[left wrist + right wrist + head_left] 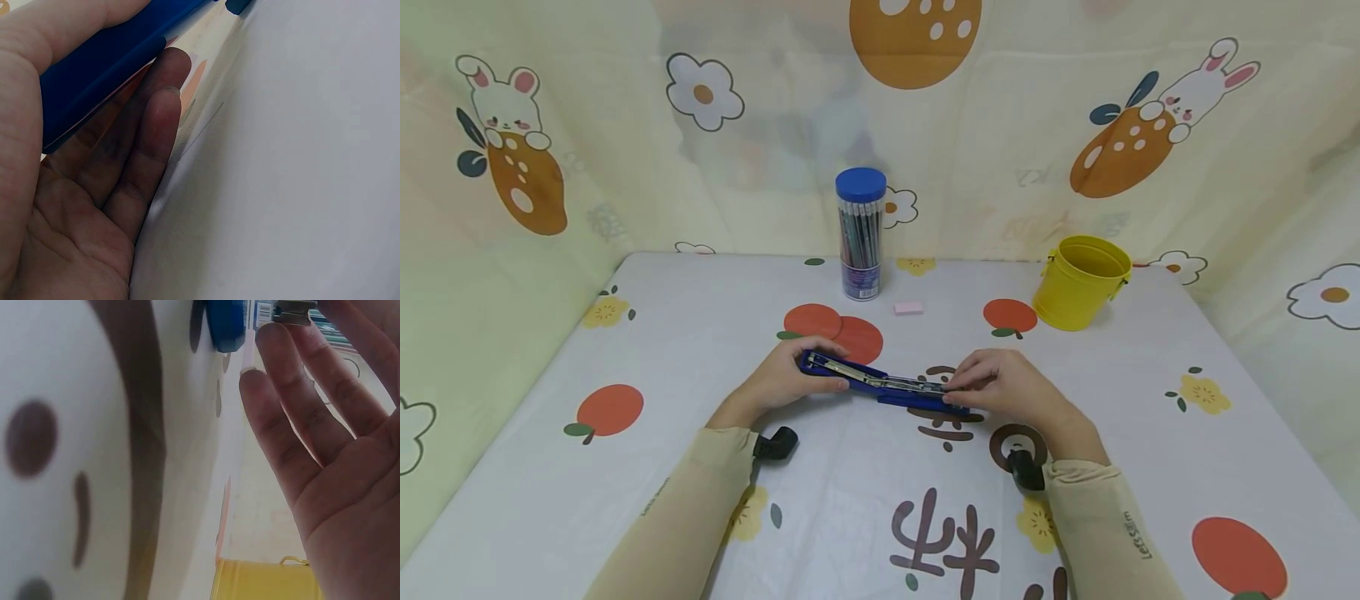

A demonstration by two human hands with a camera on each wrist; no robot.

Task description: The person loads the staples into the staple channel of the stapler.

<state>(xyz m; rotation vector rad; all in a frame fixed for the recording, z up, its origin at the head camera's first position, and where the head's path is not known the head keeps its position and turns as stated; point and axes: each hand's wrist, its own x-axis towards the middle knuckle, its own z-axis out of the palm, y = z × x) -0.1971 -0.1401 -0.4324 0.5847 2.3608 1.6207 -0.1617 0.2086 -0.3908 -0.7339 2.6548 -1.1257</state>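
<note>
A blue stapler (883, 385) is spread open in the head view, its long metal track facing up. My left hand (786, 373) grips its left end, thumb at the near side and fingers behind. The left wrist view has the blue body (100, 69) between the thumb and the curled fingers (159, 119). At the other end, my right hand (1003, 383) pinches the metal track with thumb and forefinger. From the right wrist, the track's metal end (294, 311) shows at the fingertips, above the spread lower fingers (275, 419). The blue base end (225, 325) is beside it.
Behind the stapler stands a clear jar of pencils (860, 237) with a blue lid. A small pink block (908, 308) lies to the right of the jar. A yellow bucket (1075, 287) stands at the back right. A patterned cloth (820, 533) covers the table.
</note>
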